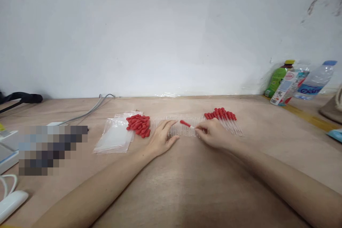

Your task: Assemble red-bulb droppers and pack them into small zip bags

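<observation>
Between the thumb and fingers of my right hand (213, 132) is a dropper (185, 123), its red rubber bulb pointing left and its clear tube mostly hidden by the hand. My left hand (163, 136) is spread, thumb apart from the fingers, over a row of clear glass dropper tubes (191, 131). A heap of loose red bulbs (138, 124) lies just left of that hand. Behind and right of my right hand, several droppers with bulbs fitted (226, 115) lie side by side, red ends toward the wall.
Clear plastic bags (113, 137) lie left of the bulbs, with a grey cable (88, 112) behind them. Bottles (314, 82) and a carton (287, 87) stand at the back right. At the far left are a white box (9, 146) and a white device (13, 203).
</observation>
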A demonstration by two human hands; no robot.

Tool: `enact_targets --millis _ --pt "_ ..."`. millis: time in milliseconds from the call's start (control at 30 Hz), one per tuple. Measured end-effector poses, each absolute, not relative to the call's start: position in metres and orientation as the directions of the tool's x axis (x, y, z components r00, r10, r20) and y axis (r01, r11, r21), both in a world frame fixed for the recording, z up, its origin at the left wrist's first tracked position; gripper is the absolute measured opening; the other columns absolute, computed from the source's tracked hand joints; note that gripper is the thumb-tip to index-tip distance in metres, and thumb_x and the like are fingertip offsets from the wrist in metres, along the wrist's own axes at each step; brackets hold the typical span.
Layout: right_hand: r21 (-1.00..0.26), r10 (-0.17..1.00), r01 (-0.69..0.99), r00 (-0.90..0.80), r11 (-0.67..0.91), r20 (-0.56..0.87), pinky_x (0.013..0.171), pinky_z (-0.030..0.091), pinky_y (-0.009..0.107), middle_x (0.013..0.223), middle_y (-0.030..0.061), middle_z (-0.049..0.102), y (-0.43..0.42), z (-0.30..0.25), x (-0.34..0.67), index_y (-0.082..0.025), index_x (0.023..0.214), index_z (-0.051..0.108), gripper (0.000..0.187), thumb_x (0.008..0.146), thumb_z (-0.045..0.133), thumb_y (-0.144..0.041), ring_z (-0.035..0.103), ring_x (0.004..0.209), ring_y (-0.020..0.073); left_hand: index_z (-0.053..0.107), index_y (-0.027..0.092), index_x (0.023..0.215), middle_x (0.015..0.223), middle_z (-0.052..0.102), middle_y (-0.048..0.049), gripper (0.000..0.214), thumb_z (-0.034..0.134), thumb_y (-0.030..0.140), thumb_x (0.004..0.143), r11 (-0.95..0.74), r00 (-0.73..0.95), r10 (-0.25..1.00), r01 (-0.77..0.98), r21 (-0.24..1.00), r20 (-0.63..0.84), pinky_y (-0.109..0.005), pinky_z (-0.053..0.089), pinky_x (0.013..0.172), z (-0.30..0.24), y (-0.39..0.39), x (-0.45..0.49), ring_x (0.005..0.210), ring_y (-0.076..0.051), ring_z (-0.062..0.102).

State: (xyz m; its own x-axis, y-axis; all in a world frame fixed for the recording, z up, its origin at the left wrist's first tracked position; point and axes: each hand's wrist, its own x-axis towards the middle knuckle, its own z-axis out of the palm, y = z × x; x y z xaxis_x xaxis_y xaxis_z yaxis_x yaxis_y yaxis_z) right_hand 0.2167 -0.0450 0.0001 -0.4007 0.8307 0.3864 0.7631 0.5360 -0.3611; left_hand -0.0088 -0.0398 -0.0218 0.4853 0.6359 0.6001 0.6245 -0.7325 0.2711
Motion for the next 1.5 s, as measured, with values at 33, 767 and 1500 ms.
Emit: enact_targets --millis 33,767,1500 --pt "-0.403 0.881 0.808 -0.277 0.43 0.384 0.063 0.032 0.027 0.064 0.0015 0.064 -0.041 0.0 0.222 -0.019 0.067 0.063 0.027 0.08 0.042 -0.031 0.053 0.058 0.0136 0.042 0.019 0.118 0.113 0.05 -0.0094 0.042 0.054 0.026 0.078 -0.711 0.467 0.654 0.648 0.273 0.595 -0.038 0.039 0.09 -0.023 -0.04 -0.009 0.106 -0.022 0.046" --pt "-0.16 0.925 0.987 0.084 -0.026 0.371 0.073 0.024 0.038 0.058 0.0034 0.057 -0.015 -0.016 0.244 -0.019 0.057 0.056 0.038 0.078 0.036 -0.043 0.051 0.064 0.0189 0.055 0.018 0.101 0.107 0.053 -0.0069 0.022 0.045 0.027 0.084 -0.658 0.492 0.722 0.705 0.265 0.487 -0.031 0.042 0.086 -0.03 -0.028 -0.011 0.099 -0.018 0.051" --pt "-0.156 0.978 0.985 0.102 -0.074 0.181 0.072 0.025 0.038 0.066 0.0089 0.063 -0.016 -0.013 0.223 -0.016 0.058 0.058 0.034 0.077 0.036 -0.033 0.056 0.068 0.0228 0.068 0.016 0.07 0.098 0.055 -0.0148 0.033 0.045 0.041 0.072 0.022 0.03 0.938 0.989 -0.146 0.346 -0.041 0.032 0.081 0.011 0.0 -0.058 0.099 -0.031 0.042"
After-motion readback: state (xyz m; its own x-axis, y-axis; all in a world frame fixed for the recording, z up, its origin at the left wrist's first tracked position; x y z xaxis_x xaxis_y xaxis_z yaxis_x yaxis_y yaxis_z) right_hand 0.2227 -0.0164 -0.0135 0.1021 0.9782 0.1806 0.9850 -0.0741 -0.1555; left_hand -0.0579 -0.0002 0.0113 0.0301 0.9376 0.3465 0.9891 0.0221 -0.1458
